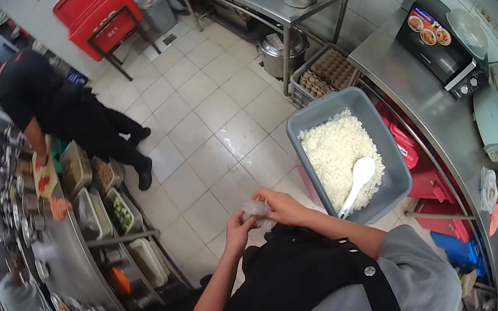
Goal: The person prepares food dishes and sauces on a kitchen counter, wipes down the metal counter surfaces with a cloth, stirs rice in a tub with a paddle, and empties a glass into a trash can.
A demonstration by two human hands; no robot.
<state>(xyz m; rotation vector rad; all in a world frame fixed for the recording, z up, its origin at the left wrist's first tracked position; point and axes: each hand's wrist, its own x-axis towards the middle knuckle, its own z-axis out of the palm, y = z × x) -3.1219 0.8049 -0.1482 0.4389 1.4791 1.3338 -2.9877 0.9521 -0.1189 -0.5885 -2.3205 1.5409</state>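
Observation:
My left hand (pixel 239 232) and my right hand (pixel 281 206) meet in front of my apron, both closed on a small clear plastic bag (pixel 256 209). The bag looks crumpled and thin, and part of it hangs below my fingers. To the right of my right hand stands a grey tub (pixel 388 131) of cooked white rice (pixel 330 144). A white rice paddle (pixel 361 177) lies on the rice, its handle pointing towards me near the tub's front wall. Neither hand touches the tub or the paddle.
A co-worker in black (pixel 43 85) leans over a cutting board (pixel 48 181) at the left counter, beside food containers (pixel 94 213). Egg trays (pixel 333 67) and a lidded pot (pixel 283 49) sit beyond the tub. The right steel counter (pixel 406 84) holds a microwave (pixel 439 42).

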